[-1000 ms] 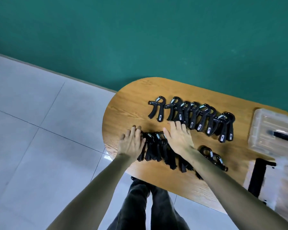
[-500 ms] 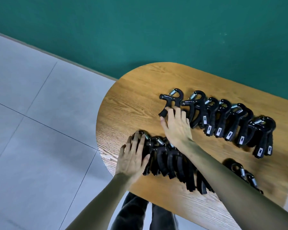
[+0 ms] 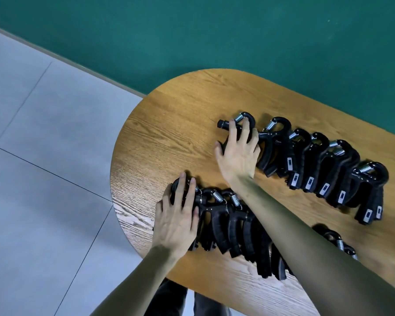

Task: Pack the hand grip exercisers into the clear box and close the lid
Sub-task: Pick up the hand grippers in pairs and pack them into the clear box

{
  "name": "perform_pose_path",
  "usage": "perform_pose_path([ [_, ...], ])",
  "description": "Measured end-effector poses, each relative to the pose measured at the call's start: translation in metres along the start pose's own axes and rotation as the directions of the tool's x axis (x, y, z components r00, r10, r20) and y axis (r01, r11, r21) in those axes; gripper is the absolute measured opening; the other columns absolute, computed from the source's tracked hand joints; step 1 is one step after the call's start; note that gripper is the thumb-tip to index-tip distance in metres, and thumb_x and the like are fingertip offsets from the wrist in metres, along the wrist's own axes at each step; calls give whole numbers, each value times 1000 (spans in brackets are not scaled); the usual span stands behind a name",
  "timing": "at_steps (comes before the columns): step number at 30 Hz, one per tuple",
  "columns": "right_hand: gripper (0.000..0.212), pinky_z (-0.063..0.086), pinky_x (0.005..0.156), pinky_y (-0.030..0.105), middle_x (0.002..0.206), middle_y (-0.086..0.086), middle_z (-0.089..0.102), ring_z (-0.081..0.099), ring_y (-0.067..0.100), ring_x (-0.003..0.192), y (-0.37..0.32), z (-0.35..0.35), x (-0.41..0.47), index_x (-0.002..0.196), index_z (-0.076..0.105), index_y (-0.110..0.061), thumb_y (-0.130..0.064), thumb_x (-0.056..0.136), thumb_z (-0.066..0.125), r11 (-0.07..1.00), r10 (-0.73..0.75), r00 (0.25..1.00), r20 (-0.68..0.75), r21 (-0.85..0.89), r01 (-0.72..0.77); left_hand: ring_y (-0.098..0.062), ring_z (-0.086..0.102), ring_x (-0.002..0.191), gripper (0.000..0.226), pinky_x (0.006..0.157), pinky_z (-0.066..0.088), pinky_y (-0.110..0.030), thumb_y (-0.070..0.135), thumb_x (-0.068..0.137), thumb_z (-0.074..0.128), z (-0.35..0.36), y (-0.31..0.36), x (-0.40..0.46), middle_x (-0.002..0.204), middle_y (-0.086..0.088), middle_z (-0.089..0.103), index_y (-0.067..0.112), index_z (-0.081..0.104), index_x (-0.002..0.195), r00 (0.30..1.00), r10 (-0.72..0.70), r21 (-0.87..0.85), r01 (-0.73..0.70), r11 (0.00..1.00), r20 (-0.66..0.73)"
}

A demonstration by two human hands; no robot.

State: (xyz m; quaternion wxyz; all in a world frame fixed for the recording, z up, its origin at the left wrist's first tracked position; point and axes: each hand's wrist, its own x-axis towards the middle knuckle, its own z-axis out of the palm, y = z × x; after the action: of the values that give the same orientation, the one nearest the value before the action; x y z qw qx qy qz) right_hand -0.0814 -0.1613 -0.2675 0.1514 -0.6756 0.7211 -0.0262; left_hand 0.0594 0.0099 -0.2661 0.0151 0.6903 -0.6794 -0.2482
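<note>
Several black hand grip exercisers with steel springs lie in two slanted rows on the wooden table [image 3: 169,133]. My right hand [image 3: 237,153] closes over the leftmost exerciser [image 3: 244,118] of the far row [image 3: 324,169], fingers curled across its handles and thumb at its left side. Over the leftmost piece of the near row [image 3: 235,226] lies my left hand [image 3: 176,220], palm down with fingers spread. My right forearm crosses and hides part of the near row. A few more exercisers [image 3: 339,241] lie at the right behind that forearm. The clear box is out of view.
The rounded left end of the table is bare wood. Grey tiled floor [image 3: 43,167] lies beyond it, and a green wall [image 3: 214,37] stands behind. My dark trouser legs [image 3: 169,299] show under the near table edge.
The view has shifted left and closer, so the clear box has left the frame. My right hand has moved from the near row up to the far row's leftmost exerciser. My left hand has stayed on the near row.
</note>
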Motion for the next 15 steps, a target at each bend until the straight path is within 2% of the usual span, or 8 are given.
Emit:
perform_pose_path([
  [5,73,40,105,58,167,14,5,9,50,148,-5,1,9,158,16,-23,-32,96,54,1000,18,999,37,-14,-18,-35,42,129,79,104,46,-49,38,103,33,-8,-1,9,169,-5,-23,23,-18,160,1000,-3,44,2,999,19],
  [8,73,41,105,57,166,16,6,15,51,146,-9,0,6,158,21,-23,-22,94,55,1000,-4,999,41,-25,5,-33,43,125,84,103,46,-47,36,102,36,-12,-2,9,167,-6,-29,23,-24,158,999,13,76,-17,997,49],
  [12,80,42,104,56,167,14,5,26,48,141,-7,3,-7,158,23,-29,-14,88,59,987,-153,985,82,-46,157,-33,46,119,87,99,48,-47,34,100,40,-14,-6,10,168,-8,-26,21,-23,159,998,43,114,-48,992,44],
  [15,82,41,102,54,168,11,3,31,46,136,-4,5,-14,158,25,-32,-14,87,61,976,-209,974,86,-50,213,-34,46,119,85,98,49,-48,33,101,39,-17,-9,12,168,-10,-25,19,-22,159,998,48,150,-55,987,47],
])
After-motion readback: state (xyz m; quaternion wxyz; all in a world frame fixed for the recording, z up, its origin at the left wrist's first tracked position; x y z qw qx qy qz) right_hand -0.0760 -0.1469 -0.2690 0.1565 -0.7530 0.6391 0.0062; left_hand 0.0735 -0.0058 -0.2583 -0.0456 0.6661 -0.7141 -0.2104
